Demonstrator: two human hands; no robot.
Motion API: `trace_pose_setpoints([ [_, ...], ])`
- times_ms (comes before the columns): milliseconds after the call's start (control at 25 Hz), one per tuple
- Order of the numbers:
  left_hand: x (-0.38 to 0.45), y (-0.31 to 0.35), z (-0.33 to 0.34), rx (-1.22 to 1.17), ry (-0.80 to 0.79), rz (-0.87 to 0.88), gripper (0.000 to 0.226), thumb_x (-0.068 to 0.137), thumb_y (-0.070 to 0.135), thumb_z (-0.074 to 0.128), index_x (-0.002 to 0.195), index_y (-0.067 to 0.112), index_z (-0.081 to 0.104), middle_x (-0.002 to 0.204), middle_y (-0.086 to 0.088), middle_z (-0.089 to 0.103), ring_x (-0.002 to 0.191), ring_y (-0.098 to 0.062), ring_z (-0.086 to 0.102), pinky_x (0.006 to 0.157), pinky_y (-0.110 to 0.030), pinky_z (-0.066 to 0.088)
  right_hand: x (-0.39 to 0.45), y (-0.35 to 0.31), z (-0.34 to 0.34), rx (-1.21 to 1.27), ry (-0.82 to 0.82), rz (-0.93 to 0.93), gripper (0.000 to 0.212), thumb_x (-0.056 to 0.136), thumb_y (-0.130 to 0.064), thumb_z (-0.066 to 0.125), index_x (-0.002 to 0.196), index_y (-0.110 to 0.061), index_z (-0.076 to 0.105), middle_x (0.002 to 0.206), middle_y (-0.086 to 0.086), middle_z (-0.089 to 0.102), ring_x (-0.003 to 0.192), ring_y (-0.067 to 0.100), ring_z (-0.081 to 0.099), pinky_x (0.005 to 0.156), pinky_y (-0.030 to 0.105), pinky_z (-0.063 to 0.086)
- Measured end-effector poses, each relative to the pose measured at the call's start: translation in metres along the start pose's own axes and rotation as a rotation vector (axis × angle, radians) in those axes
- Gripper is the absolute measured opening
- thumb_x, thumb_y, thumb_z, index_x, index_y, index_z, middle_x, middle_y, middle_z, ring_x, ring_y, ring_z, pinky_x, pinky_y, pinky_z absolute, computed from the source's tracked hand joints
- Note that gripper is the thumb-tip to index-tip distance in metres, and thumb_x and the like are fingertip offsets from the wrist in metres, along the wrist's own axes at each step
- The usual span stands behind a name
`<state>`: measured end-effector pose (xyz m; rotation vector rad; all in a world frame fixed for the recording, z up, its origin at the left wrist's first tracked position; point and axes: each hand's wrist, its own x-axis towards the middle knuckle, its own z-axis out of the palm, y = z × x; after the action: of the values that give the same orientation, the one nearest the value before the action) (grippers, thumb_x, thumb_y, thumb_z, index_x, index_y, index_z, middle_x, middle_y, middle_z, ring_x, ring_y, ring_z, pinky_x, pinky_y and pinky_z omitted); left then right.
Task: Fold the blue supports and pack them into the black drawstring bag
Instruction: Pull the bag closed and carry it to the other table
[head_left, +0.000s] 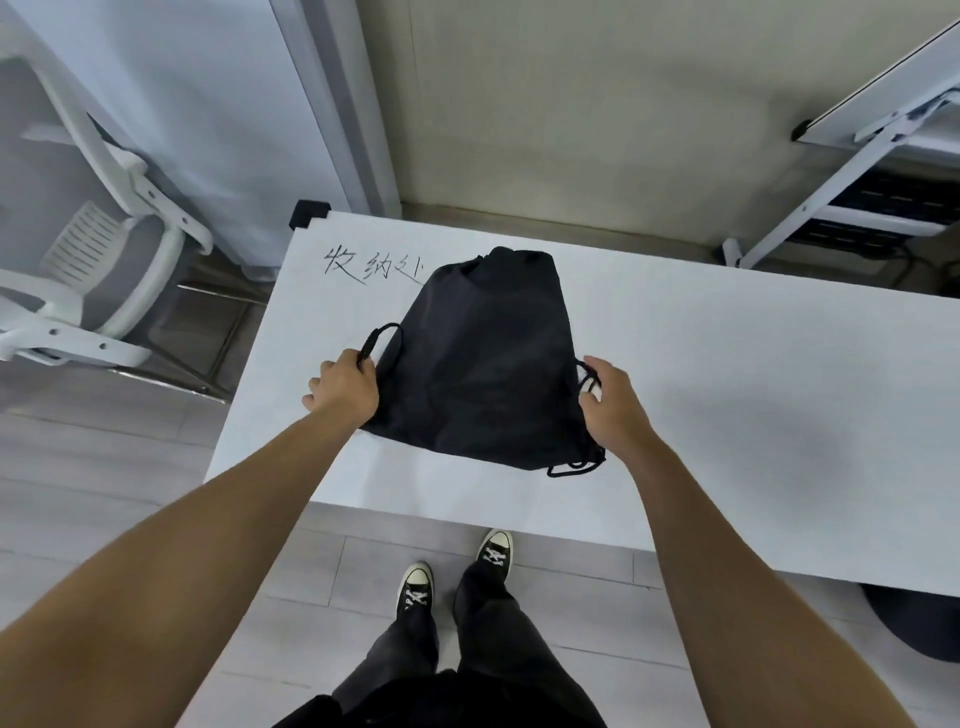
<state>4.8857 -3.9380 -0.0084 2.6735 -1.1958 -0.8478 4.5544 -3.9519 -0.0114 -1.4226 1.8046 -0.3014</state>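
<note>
On the white surface (701, 374), just this side of its handwritten black characters (371, 265), our soft, limp black fabric drawstring bag (480, 364) lies flat, left hand (345, 387) fingers pinching a cord loop (387, 338), right hand (610, 397) fingers curled on the opposite cord, the sensible holds.

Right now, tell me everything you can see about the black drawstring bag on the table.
The black drawstring bag lies flat on the white table, its gathered mouth pointing away from the person. It looks like thin, matte, slightly wrinkled fabric and seems bulky rather than empty, though nothing inside shows. Black cords run down both sides. The left hand grips a cord loop at the bag's left edge; the right hand pinches the cord at its right edge. It partly covers handwriting on the table.
</note>
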Motion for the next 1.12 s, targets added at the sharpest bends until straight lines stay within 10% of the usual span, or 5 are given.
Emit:
trace_pose_setpoints([
  [160,0.003,-0.013,0.020,-0.057,0.197,-0.132,0.050,0.102,0.020,0.041,0.151,0.024,0.033,0.151,-0.012,0.038,0.132,-0.036,0.038,0.106,-0.049,0.028,-0.007,0.018,0.022,-0.242,0.183,0.022,0.052,0.101,-0.031,0.044,0.152,-0.025,0.036,0.158,0.004,0.036,0.144,0.028,0.035,0.115,0.049,0.030],
  [320,-0.005,-0.019,0.029,0.135,0.240,0.444,0.050,0.103,0.030,0.039,0.153,0.031,0.033,0.159,-0.006,0.032,0.140,-0.036,0.035,0.108,-0.057,0.031,-0.003,0.021,0.040,-0.250,0.151,0.035,0.057,0.103,-0.049,0.033,0.156,-0.028,0.028,0.162,0.005,0.030,0.148,0.029,0.029,0.116,0.052,0.025],
  [760,0.001,0.007,0.041,-0.845,-0.302,-0.309,0.036,0.094,0.056,0.054,0.103,0.023,0.064,0.110,0.000,0.067,0.105,-0.023,0.063,0.096,-0.041,0.053,0.007,-0.009,0.066,0.483,0.025,0.266,0.047,0.098,-0.057,0.046,0.137,-0.031,0.050,0.131,-0.006,0.055,0.124,0.020,0.054,0.097,0.033,0.040],
  [920,-0.001,0.007,0.043,-0.661,-0.300,-0.225,0.033,0.099,0.047,0.051,0.102,0.016,0.065,0.094,0.002,0.063,0.095,-0.024,0.062,0.084,-0.036,0.047,0.012,-0.003,0.064,0.476,0.052,0.231,0.037,0.100,-0.047,0.050,0.131,-0.028,0.058,0.117,-0.009,0.065,0.115,0.018,0.060,0.092,0.030,0.043],
  [1120,-0.005,-0.029,0.050,-0.331,-0.071,0.051,0.043,0.098,0.032,0.056,0.137,0.018,0.046,0.130,-0.010,0.051,0.115,-0.033,0.053,0.097,-0.043,0.045,-0.003,0.016,0.079,-0.111,0.305,0.084,0.050,0.100,-0.033,0.049,0.148,-0.022,0.043,0.144,0.011,0.050,0.130,0.033,0.047,0.106,0.050,0.038],
])
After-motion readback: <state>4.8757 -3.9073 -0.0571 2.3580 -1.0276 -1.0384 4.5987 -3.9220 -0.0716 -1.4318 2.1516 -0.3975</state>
